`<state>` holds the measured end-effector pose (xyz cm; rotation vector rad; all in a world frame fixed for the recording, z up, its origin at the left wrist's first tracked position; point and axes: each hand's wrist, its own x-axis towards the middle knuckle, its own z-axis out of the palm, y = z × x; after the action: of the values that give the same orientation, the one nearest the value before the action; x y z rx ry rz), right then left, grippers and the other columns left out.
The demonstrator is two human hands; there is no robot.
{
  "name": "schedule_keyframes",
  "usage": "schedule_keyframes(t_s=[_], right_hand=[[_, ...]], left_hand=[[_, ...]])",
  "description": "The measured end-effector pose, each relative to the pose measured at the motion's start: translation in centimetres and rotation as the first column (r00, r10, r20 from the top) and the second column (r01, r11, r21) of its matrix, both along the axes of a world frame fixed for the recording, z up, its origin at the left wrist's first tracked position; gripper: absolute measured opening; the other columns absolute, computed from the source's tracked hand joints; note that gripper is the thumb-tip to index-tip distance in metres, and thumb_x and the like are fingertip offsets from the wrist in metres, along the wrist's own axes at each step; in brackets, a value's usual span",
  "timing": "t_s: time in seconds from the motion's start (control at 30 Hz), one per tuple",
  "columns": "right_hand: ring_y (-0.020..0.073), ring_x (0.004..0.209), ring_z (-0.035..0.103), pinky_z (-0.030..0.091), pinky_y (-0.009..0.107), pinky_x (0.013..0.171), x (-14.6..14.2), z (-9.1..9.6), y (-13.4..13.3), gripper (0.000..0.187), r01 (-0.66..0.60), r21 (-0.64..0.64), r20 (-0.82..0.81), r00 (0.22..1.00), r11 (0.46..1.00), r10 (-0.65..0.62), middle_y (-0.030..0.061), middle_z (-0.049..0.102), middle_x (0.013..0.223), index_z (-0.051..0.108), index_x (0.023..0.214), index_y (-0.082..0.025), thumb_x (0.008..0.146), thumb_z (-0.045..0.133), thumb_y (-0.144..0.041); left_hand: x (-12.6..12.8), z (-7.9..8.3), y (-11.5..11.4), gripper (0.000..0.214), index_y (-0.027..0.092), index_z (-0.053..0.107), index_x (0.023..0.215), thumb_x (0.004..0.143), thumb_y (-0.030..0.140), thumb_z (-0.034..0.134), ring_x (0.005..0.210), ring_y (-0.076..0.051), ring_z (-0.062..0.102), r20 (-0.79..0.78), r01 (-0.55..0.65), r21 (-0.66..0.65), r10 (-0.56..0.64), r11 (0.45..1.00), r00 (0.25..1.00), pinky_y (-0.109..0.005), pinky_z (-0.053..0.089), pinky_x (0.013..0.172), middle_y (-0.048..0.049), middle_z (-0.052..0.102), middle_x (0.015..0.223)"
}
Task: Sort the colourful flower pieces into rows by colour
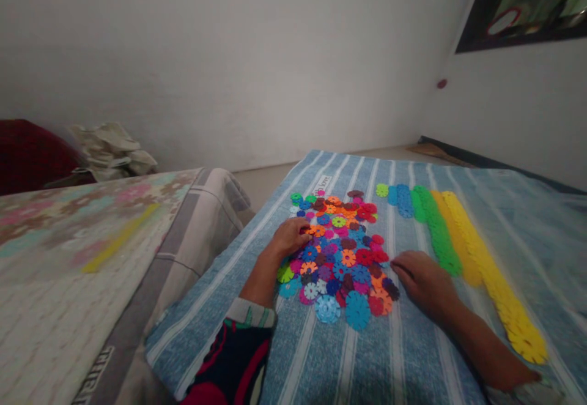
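Note:
A pile of notched plastic discs [339, 258] in many colours lies on the blue striped cloth, between my two hands. At the pile's left edge, my left hand [292, 237] has its thumb and finger closed at an orange notched disc [315, 230]. My right hand [415, 272] is by the pile's right edge, fingers drawn together in a pinch; whatever is between the tips is hidden. Right of it lie overlapping rows of discs sorted by colour: blue [404, 200], green [435, 234], orange-yellow [461, 243] and a long yellow row [499, 289].
A single lime disc [382, 191] lies at the back, beside the blue row. To the left, across a gap, stands another surface with a flowered cover [132, 203] and a yellow strip [121, 238] on it. A white wall [257, 62] rises behind.

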<state>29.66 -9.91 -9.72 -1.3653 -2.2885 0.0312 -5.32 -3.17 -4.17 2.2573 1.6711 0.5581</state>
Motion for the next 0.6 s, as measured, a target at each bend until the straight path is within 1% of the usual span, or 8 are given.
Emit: schedule_keyframes(t_s=[0.07,0.17,0.27,0.43,0.5,0.6], right_hand=[[0.0214,0.084,0.059,0.044,0.032,0.074,0.0,0.0,0.0,0.025,-0.003,0.003,-0.011,1.000,1.000,0.003,0.0071,0.066,0.088,0.065,0.089,-0.020,0.096,0.044,-0.032],[0.0212,0.082,0.059,0.044,0.032,0.073,0.0,0.0,-0.1,0.026,-0.005,0.019,-0.024,1.000,1.000,0.005,0.0067,0.066,0.085,0.065,0.087,-0.021,0.096,0.044,-0.033],[0.0210,0.082,0.060,0.044,0.032,0.072,0.0,-0.1,-0.1,0.026,0.000,0.024,-0.034,0.999,1.000,0.001,0.0066,0.066,0.084,0.065,0.087,-0.021,0.096,0.044,-0.034],[0.0209,0.082,0.061,0.045,0.032,0.073,-0.1,-0.1,0.0,0.025,0.006,0.020,-0.054,0.999,1.000,-0.004,0.0064,0.067,0.086,0.066,0.088,-0.021,0.095,0.045,-0.033],[0.0209,0.081,0.061,0.046,0.032,0.072,-0.1,-0.1,0.0,0.025,0.005,0.012,-0.061,0.998,1.000,-0.005,0.0061,0.067,0.085,0.065,0.087,-0.022,0.095,0.045,-0.032],[0.0211,0.082,0.060,0.046,0.032,0.073,-0.2,0.1,-0.2,0.024,0.012,0.012,-0.071,0.997,1.000,-0.011,0.0062,0.067,0.086,0.065,0.087,-0.022,0.095,0.044,-0.032]], left_hand=[[-0.1,-0.3,0.2,0.020,0.019,0.073,0.087,0.072,0.022,0.060,0.088,-0.020,0.063,-0.032,-0.019,0.028,0.020,0.999,0.999,-0.030,0.048,0.083,-0.0041,0.072,0.093],[-0.5,-0.7,0.3,0.025,0.020,0.074,0.091,0.073,0.017,0.056,0.094,-0.021,0.064,-0.018,-0.083,0.077,0.085,0.994,0.996,-0.028,0.048,0.085,-0.0046,0.073,0.099],[-0.9,-0.9,0.2,0.027,0.020,0.075,0.090,0.073,0.014,0.054,0.096,-0.021,0.065,0.017,-0.110,0.091,0.109,0.990,0.994,-0.029,0.047,0.089,-0.0050,0.074,0.100],[-1.3,-1.2,0.3,0.025,0.023,0.076,0.086,0.073,0.015,0.056,0.097,-0.021,0.066,0.056,-0.165,0.107,0.160,0.980,0.986,-0.030,0.049,0.090,-0.0034,0.075,0.097],[-1.4,-1.5,0.4,0.025,0.023,0.076,0.087,0.073,0.016,0.056,0.095,-0.021,0.067,0.095,-0.202,0.114,0.192,0.973,0.977,-0.031,0.050,0.089,-0.0037,0.075,0.097],[-1.6,-1.9,0.5,0.025,0.022,0.076,0.088,0.075,0.019,0.054,0.091,-0.020,0.068,0.198,-0.261,0.105,0.237,0.960,0.951,-0.031,0.051,0.086,-0.0034,0.075,0.092]])
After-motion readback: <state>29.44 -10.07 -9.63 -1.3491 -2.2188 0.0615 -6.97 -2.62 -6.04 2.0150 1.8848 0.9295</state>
